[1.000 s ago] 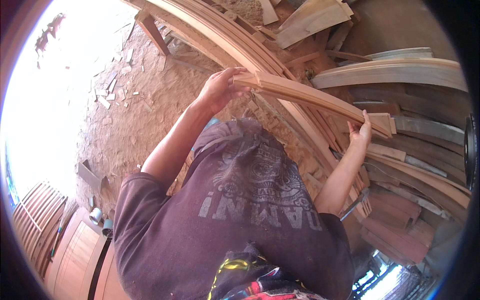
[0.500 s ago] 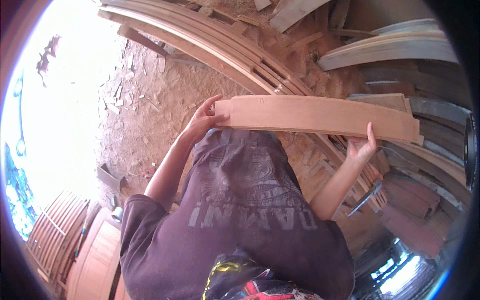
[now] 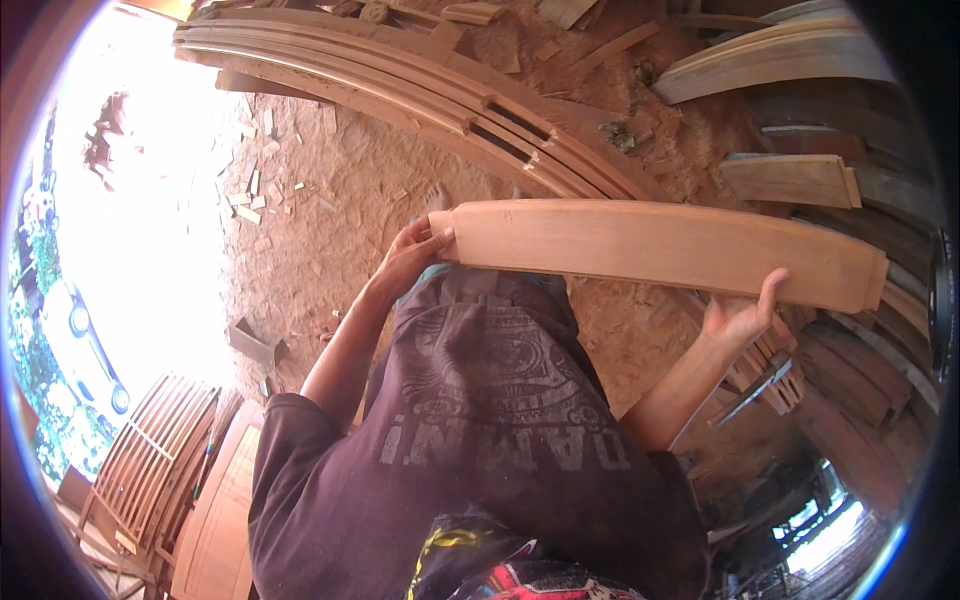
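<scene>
one wooden board (image 3: 650, 242), turned broad face up since earlier, in two grasping hands (image 3: 408, 256) (image 3: 738, 322)

Free pass left of the board (image 3: 660, 248), above the floor (image 3: 340, 190) (flat scraps (image 3: 248, 214) on it). Rails (image 3: 400, 88) block beyond the board; planks (image 3: 790, 181) crowd its right end.

It's plainly a woodworking shop: scattered offcuts (image 3: 247, 214) litter the brown floor (image 3: 340, 180) ahead and left of the left fingers (image 3: 441, 238), long milled rails (image 3: 350, 72) sweep past beyond them, curved timbers (image 3: 780, 60) crowd in beyond the right thumb (image 3: 772, 287), and a slatted wooden frame (image 3: 155, 450) stands bodyward, well left of the left fingers.
</scene>
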Demonstrator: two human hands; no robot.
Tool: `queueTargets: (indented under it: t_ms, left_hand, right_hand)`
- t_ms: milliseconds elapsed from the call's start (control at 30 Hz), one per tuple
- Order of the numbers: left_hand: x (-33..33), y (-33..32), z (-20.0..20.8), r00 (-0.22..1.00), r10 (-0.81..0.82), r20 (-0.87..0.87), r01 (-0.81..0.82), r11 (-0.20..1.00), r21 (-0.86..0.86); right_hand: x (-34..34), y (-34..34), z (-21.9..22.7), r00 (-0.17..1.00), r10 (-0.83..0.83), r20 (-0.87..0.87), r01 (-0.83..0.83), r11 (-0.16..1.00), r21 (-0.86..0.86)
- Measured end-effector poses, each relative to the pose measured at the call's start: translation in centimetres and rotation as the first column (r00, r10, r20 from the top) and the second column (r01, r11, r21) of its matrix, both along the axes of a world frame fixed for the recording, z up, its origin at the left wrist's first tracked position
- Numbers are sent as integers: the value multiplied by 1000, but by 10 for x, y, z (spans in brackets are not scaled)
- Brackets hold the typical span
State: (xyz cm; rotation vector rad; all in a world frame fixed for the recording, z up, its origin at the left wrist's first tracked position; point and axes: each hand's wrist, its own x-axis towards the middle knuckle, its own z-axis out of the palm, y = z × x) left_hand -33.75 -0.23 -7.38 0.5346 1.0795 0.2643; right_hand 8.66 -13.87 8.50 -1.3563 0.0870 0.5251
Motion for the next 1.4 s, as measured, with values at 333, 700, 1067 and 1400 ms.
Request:
queueTargets:
  t_ms: [333,700,1067,1400]
  left_hand:
    - [-11,1,-13,968,-46,-248,81,988,133]
    - [56,91,188,997,-41,-60,71,361,930]
    - [6,60,24,861,-345,-373,507,554,660]
    - [-13,33,-44,803,-364,-471,547,762,345]
  right_hand:
    - [-20,8,9,995,101,15,-102,988,115]
    - [-191,98,-65,382,849,365,-823,492,-283]
    - [-224,83,-235,94,931,353,-784,288,-550]
    - [-204,113,-364,283,896,-342,-812,34,-583]
